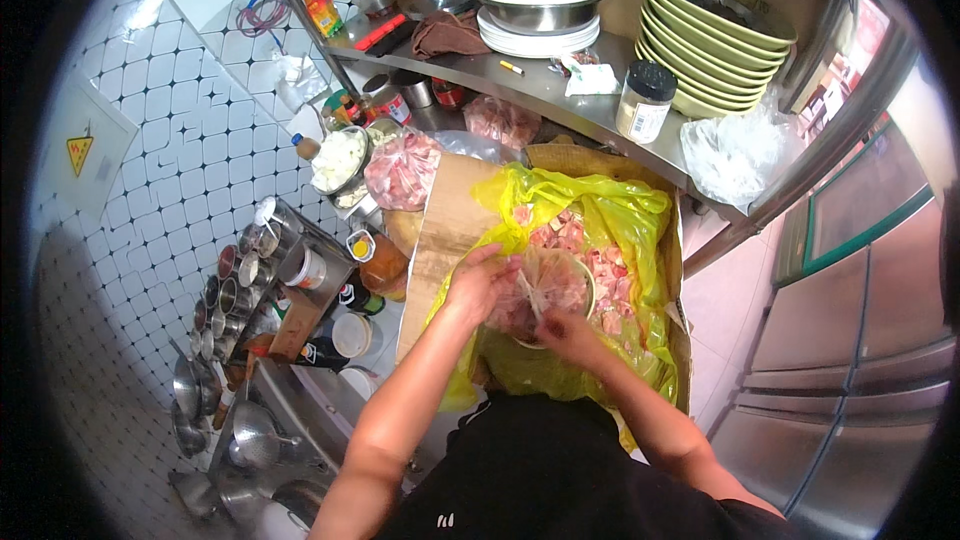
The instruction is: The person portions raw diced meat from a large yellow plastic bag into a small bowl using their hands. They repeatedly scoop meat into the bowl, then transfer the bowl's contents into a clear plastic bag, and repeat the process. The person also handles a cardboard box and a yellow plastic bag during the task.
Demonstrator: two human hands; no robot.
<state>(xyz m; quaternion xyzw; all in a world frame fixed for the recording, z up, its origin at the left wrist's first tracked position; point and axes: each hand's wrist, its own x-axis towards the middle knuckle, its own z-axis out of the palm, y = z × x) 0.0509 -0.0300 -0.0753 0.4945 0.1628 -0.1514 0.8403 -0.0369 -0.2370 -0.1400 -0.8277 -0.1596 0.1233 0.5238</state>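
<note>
Both hands are at a clear plastic bag [551, 281] with pinkish raw meat showing through it, which rests in a round bowl [590, 285]. My left hand [480, 281] grips the bag's left side near its opening. On the right, my right hand [566, 334] pinches the gathered edge of the bag. Beneath the bowl lie chopped raw meat pieces [609, 270] on a yellow plastic liner [634, 202] inside a cardboard box [681, 300]. Part of the bowl is hidden by the bag and hands.
A steel shelf [600, 109] crosses beyond the box, bearing a stack of green bowls [705, 67], a black-lidded jar [645, 101] and a steel basin of white noodles [540, 15]. Another bag of meat [403, 169] lies left of the box, near a bowl of white chunks [337, 159] and seasoning pots [236, 296].
</note>
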